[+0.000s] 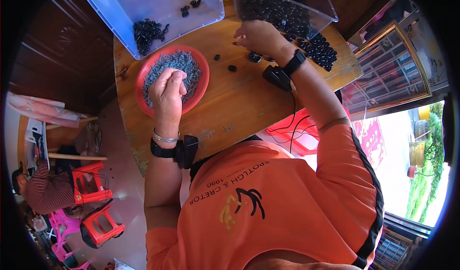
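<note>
From the head camera, a round wooden surface (230,102) fills the upper middle of the frame. At its left side sits a red bowl (203,80) heaped with small grey screws (184,64). The left hand (166,95) rests in that bowl, left of centre, its fingers (176,80) curled together into a loose fist on the screws; whether any are pinched inside cannot be told. At the upper left a clear blue-tinted tub (158,6) hangs partly over the surface's edge; it holds a small pile of black pieces (148,30) near its lower left corner and a few more further up at its middle. At the top right a second clear tub (287,6) is packed with the same sort of black pieces, and a spill of loose black pieces (321,49) lies on the surface just below and to its right. The right hand (261,37) is at the near wall of that tub, upper centre, fingers bent down and drawn together over a few black bits lying on the wood; what they grip is hidden. Both wrists carry black bands. At the lower left, red and pink stools (93,193) stand on the floor.
</note>
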{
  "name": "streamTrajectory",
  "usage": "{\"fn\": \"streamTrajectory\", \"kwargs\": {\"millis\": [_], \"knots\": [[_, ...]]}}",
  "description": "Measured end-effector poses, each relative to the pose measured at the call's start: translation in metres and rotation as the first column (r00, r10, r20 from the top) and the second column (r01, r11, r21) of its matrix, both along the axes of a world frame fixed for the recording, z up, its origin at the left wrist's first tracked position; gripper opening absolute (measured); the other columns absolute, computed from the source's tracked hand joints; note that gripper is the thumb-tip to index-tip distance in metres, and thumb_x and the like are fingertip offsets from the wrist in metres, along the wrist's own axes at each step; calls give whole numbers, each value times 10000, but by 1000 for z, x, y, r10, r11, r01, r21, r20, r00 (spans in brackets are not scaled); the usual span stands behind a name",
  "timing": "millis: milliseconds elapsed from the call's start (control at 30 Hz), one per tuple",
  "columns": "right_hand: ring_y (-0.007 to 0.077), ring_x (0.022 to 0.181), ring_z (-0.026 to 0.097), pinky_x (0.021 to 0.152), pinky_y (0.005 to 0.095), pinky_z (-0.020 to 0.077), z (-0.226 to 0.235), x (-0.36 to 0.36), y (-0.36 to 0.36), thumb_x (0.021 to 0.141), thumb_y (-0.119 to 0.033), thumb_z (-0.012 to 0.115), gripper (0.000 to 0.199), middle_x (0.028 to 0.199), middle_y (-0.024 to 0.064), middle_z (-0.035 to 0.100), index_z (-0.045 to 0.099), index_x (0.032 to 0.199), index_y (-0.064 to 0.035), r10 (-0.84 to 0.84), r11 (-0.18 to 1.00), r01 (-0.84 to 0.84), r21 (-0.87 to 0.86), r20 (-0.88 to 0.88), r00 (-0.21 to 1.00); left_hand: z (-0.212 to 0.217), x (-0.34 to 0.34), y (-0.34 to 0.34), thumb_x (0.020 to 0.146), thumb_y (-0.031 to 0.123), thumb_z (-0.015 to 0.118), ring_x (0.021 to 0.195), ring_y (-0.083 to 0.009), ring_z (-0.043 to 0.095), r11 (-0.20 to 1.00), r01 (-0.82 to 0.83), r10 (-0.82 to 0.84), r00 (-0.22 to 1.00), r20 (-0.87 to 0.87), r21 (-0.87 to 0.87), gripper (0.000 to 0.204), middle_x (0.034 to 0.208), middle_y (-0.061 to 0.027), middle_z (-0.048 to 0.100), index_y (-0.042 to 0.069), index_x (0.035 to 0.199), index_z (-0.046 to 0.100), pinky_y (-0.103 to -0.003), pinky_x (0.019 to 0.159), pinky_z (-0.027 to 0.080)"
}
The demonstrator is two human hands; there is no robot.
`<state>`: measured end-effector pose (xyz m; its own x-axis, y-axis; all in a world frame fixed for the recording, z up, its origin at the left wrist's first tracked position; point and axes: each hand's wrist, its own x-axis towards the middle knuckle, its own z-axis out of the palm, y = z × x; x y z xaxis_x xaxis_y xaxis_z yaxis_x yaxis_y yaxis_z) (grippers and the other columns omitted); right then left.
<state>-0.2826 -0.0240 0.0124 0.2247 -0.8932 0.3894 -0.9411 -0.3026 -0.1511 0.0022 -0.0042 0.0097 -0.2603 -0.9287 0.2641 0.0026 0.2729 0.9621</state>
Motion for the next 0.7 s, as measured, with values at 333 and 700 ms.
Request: {"fn": "streamTrajectory", "kwargs": {"millis": [333,700], "knots": [[245,703,621,648,333,499,-30,-4,-22,811,-198,602,159,763,82,640,650,868,-57,36,999,-34,27,-62,997,3,0,1,887,135,513,515,-49,446,1000,7,-6,997,73,-13,195,547,12,484,2,774,601,-208,477,342],[43,667,527,613,208,434,19,91,16,848,-180,628,157,721,-30,602,650,866,-25,-11,743,-572,347,861,509,-6,-7,2,889,153,513,547,-71,471,988,151,-140,972,189,-41,152,579,-7,509,18,826,544,-240,516,382]]}}
